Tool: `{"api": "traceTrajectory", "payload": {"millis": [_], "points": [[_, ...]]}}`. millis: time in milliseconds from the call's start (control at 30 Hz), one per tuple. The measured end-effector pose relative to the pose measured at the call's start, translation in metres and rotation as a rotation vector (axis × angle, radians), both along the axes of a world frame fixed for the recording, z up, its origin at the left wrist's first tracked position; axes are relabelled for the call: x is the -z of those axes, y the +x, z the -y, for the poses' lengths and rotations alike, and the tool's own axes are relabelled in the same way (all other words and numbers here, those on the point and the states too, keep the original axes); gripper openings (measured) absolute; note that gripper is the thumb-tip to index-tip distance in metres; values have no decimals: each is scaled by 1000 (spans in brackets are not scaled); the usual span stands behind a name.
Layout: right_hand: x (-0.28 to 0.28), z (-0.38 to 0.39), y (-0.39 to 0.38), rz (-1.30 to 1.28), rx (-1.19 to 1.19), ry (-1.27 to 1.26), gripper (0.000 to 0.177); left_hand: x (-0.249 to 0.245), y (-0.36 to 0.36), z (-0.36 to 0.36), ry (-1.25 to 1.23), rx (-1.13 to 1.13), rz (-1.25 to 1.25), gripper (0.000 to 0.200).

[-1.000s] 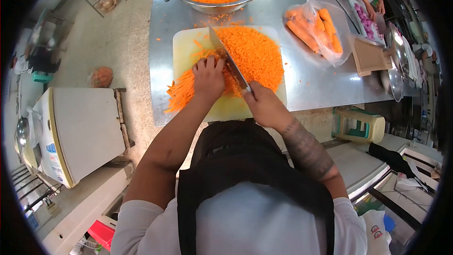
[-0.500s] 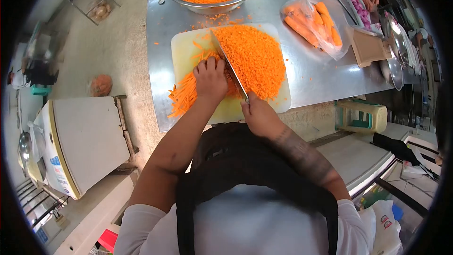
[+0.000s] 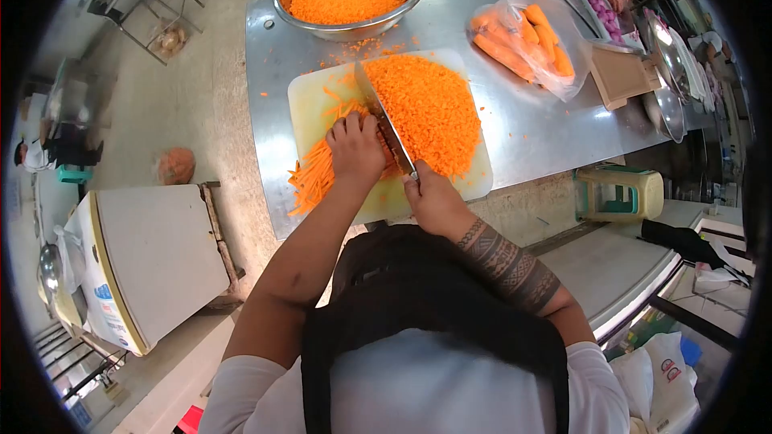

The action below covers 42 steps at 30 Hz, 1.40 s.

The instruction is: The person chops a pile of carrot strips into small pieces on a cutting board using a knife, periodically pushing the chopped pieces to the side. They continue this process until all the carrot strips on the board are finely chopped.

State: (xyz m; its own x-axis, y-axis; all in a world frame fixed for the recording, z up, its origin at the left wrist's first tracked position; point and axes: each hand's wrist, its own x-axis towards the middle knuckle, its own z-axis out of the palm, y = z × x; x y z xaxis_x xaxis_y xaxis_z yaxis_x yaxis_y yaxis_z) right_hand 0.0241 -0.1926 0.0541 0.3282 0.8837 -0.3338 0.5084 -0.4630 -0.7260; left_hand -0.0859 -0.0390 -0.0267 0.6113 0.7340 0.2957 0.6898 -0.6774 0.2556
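Right grip (image 3: 437, 197) wrapped round the knife (image 3: 386, 123), left grip (image 3: 355, 149) pinning carrot sticks (image 3: 314, 183), some poking past the cutting board's (image 3: 310, 106) left edge; steel desk (image 3: 511, 128) shows between board and bagged carrots (image 3: 511, 55).

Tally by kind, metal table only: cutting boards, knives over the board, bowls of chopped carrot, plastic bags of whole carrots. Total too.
Cutting board: 1
Knife: 1
Bowl of chopped carrot: 1
Plastic bag of whole carrots: 1
Total: 4
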Motion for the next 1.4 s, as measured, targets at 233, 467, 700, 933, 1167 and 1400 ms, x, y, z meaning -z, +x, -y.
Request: {"api": "traceTrajectory", "payload": {"millis": [233,467,700,933,1167,1400], "points": [[-7,17,21,101,-48,3,30,-41,-10,-50,-355,-33,58,23],[-10,12,15,97,-103,-28,31,-4,-29,-149,-148,171,4,19],[-5,11,29,34,-140,-46,34,-18,-34,-116,-494,-9,-160,18],[1,11,36,-49,-175,7,34,-3,-25,-74,-319,-92,87,37],[-11,7,52,24,-312,-12,35,0,-13,-25,-107,-143,113,35],[-7,6,69,22,-367,-2,34,-8,-2,-37,-285,-208,123,29]]}}
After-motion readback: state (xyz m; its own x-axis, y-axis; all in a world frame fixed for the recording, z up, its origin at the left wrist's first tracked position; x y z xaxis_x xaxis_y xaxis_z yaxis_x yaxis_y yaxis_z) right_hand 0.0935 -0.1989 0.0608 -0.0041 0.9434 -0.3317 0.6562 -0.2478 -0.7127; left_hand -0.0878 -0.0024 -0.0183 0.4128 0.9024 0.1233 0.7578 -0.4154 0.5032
